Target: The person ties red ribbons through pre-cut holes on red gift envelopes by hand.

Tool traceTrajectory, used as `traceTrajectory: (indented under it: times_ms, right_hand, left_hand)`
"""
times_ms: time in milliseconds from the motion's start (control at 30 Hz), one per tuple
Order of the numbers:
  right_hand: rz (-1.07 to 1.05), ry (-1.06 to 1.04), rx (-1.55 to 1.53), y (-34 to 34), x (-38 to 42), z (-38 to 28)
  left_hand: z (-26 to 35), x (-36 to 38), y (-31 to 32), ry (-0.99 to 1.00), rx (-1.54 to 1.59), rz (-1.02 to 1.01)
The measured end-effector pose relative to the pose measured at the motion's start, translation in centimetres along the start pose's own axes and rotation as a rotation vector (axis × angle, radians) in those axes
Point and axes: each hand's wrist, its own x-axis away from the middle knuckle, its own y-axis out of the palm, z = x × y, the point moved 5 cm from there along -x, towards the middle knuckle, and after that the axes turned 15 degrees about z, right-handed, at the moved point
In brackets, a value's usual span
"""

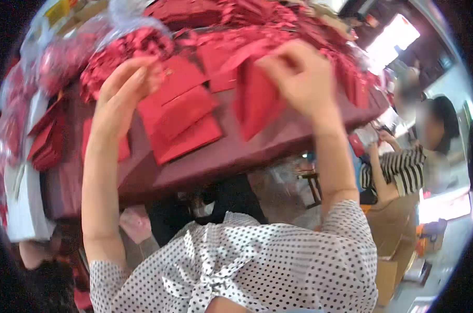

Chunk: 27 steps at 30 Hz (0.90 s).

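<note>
My right hand (301,78) pinches the top of a red envelope (258,99), which hangs tilted and slightly blurred above the front of the table. Over the left part of the table, my left hand (126,86) is raised with its fingertips together; motion blur hides whether anything small is between them. Overlapping red envelopes (187,117) lie between the two hands, one bearing a small gold mark. Part of another red piece (122,148) shows behind my left forearm.
A dark red cloth covers the table (194,169). Clear plastic bags of red items (64,57) crowd the left, beside a folded red stack (47,143). Heaped red pieces (257,23) fill the back. A person in a striped shirt (403,169) sits right, near cardboard boxes (393,229).
</note>
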Motion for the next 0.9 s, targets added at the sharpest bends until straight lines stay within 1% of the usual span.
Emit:
traceTrajectory:
  times_ms: [33, 67, 100, 133, 200, 233, 267, 333, 367, 400, 433, 467, 500, 533, 567, 600, 633, 667, 700, 767, 867, 900]
  right_hand:
    - [0.016, 0.119, 0.001, -0.1, -0.3, 1.9]
    - [0.064, 0.089, -0.019, -0.1, -0.9, 3.6]
    - [0.021, 0.246, 0.014, -0.2, -1.5, 4.6]
    - [0.031, 0.221, 0.060, 0.1, -2.0, 5.2]
    - [0.044, 0.189, 0.110, 1.7, -3.1, 6.4]
    - [0.048, 0.124, 0.091, 2.9, -3.5, 6.5]
    - [0.047, 0.063, 0.071, 4.1, -3.7, 6.6]
    - [-0.022, 0.067, 0.122, 8.6, -3.0, 8.7]
    - [-0.059, 0.068, 0.124, 10.6, -2.4, 9.5]
    - [-0.226, 0.145, 0.134, 12.0, -1.8, 9.2]
    - [-0.141, 0.095, 0.165, 12.9, -0.4, 9.9]
    - [-0.055, 0.048, 0.195, 13.8, 1.0, 10.5]
    - [-0.228, 0.212, 0.151, 14.5, 2.2, 10.8]
    - [-0.219, 0.131, 0.173, 14.7, 3.4, 10.3]
    - [-0.213, 0.048, 0.193, 15.1, 4.9, 9.8]
    - [-0.216, -0.009, 0.218, 15.4, 6.4, 9.3]
    - [-0.245, -0.004, 0.226, 16.0, 7.6, 9.4]
    - [-0.275, 0.002, 0.232, 16.4, 8.5, 9.7]
    - [-0.262, 0.010, 0.233, 16.5, 8.8, 9.7]
    - [-0.197, 0.028, 0.218, 16.8, 8.8, 10.1]
    - [-0.061, -0.032, 0.147, 15.6, 7.9, 9.1]
    - [0.000, -0.022, 0.108, 14.9, 7.4, 7.9]
  left_hand:
    - [-0.4, -0.5, -0.3, 0.003, -0.029, 0.020]
    - [-1.1, -1.3, -0.9, 0.010, -0.048, 0.040]
    - [-1.9, -2.0, -1.4, 0.021, -0.063, 0.050]
    - [-2.6, -2.2, -2.0, 0.062, -0.084, 0.076]
    - [-4.8, -2.2, -3.5, 0.015, -0.156, 0.175]
    - [-5.5, -2.1, -3.9, 0.006, -0.253, 0.189]
    - [-5.9, -1.8, -4.1, 0.001, -0.250, 0.193]
    - [-5.9, -1.1, -3.3, 0.101, -0.339, 0.088]
    - [-6.0, -0.8, -3.0, 0.085, -0.360, 0.084]
    - [-6.3, -0.6, -2.9, 0.087, -0.400, 0.069]
    - [-6.5, -0.5, -2.8, 0.087, -0.443, 0.052]
    - [-6.1, -0.4, -2.8, 0.193, -0.555, 0.081]
    - [-5.3, -0.3, -2.5, 0.318, -0.712, 0.062]
    - [-4.5, -0.2, -2.2, 0.439, -0.868, 0.043]
    - [-4.7, -0.1, -2.0, 0.392, -0.838, 0.020]
    - [-4.7, 0.2, -1.7, 0.430, -0.896, -0.036]
    - [-4.6, 0.5, -1.2, 0.468, -0.958, -0.092]
    - [-4.7, 1.1, -0.7, 0.447, -1.009, -0.128]
    - [-4.7, 1.8, -0.3, 0.430, -1.107, -0.187]
    - [-5.3, 2.7, 0.0, 0.502, -1.187, -0.244]
    - [-5.5, 2.7, -0.2, 0.458, -1.212, -0.297]
    - [-5.5, 2.7, -0.3, 0.449, -1.211, -0.320]
